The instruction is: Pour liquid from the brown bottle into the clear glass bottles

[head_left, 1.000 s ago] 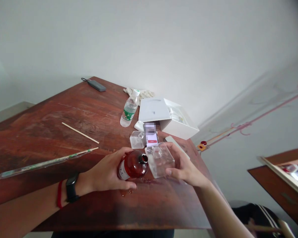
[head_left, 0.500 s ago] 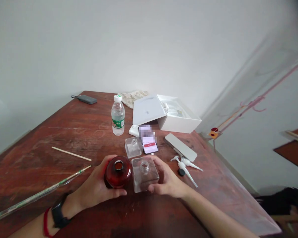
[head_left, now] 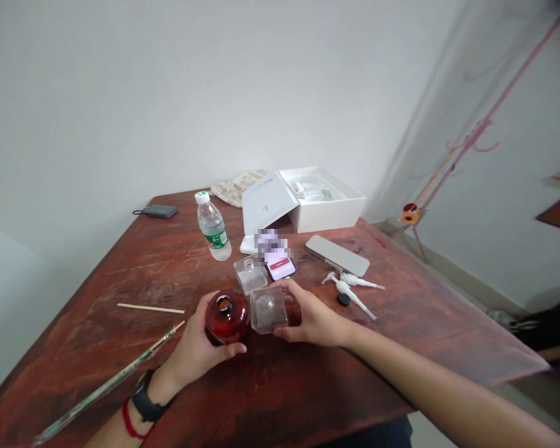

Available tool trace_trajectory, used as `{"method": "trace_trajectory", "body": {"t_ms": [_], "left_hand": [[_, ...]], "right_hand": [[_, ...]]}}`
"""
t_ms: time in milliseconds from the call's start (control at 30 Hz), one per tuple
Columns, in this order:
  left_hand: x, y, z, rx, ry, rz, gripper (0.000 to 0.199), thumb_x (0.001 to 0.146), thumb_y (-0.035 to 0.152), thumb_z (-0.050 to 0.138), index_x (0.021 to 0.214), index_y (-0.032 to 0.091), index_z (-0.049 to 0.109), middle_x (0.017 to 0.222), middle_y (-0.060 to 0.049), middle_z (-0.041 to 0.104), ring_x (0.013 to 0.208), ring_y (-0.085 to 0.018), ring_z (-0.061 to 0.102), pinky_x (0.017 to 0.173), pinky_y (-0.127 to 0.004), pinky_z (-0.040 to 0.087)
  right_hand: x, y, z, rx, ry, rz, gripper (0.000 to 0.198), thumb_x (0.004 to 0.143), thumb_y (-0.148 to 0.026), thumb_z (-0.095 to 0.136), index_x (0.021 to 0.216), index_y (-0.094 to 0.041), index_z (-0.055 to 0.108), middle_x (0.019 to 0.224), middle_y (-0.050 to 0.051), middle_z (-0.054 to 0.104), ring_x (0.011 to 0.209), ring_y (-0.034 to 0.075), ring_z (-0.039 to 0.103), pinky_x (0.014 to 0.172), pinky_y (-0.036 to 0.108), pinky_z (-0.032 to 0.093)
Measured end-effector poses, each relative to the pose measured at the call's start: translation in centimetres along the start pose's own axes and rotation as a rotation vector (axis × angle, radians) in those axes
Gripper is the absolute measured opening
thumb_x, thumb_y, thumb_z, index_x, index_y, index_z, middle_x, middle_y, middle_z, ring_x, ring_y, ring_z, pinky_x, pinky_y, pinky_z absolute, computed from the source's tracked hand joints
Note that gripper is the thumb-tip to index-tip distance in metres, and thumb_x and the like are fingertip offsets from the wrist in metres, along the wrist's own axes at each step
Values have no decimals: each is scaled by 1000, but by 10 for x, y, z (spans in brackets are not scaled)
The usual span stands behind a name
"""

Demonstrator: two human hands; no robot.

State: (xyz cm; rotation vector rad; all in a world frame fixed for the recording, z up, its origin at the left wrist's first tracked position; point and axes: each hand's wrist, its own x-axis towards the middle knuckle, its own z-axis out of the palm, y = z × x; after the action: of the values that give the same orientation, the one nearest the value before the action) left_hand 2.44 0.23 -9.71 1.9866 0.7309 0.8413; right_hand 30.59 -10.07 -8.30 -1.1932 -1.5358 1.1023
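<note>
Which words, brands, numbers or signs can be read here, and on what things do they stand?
No word or number can be read.
Water bottle, green label: print too small.
Phone, red button: text blurred.
Box lid: faint mark, too small to identify.

Beyond the right hand, a plain pale wall in soft light. Beneath the hand, a reddish-brown wooden table. Well to its right, a pink pole with hooks; nearer the viewer, light floor.

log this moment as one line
left hand: around uncapped amber bottle; right hand: around clear square bottle; beyond: second square bottle, phone; to right: two white pumps
</note>
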Motion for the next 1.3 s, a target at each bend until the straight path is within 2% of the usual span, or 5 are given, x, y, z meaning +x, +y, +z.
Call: {"method": "trace_trajectory", "body": {"t_ms": [267,533,967,1167,1300], "left_hand": [[1,-16,-4,103,-55,68,88,78,54,93,146,21,49,139,-18,70,126,-39,71,112,-53,56],[1,-27,-6,136,-114,63,83,83,56,87,149,20,51,144,-19,67,129,-39,69,116,-55,52],[8,-2,-9,200,-165,24,61,82,60,84,124,18,69,120,-15,80,113,-36,76,105,-52,59],[7,2,-6,185,-148,-6,50,84,52,81,120,19,70,113,-12,80,106,-32,76,101,-49,61],[6,5,-6,197,-134,-16,54,83,51,81,125,19,68,118,-13,79,108,-33,75,105,-51,58]], "right_hand": [[2,2,0,-170,57,-24,74,71,-25,94,135,-21,56,136,15,70,126,34,70,111,50,54],[3,9,-12,-291,32,-13,95,71,-35,96,153,-20,49,147,18,66,136,36,65,118,52,50],[7,16,-20,-533,55,-87,97,67,-33,100,152,-22,56,148,17,63,140,39,59,118,55,48],[11,16,-19,-516,160,-88,96,66,-29,100,151,-23,56,153,17,58,140,38,60,119,53,49],[10,12,-19,-543,189,-36,87,68,-29,99,144,-25,58,149,15,58,131,36,66,110,51,54]]}}
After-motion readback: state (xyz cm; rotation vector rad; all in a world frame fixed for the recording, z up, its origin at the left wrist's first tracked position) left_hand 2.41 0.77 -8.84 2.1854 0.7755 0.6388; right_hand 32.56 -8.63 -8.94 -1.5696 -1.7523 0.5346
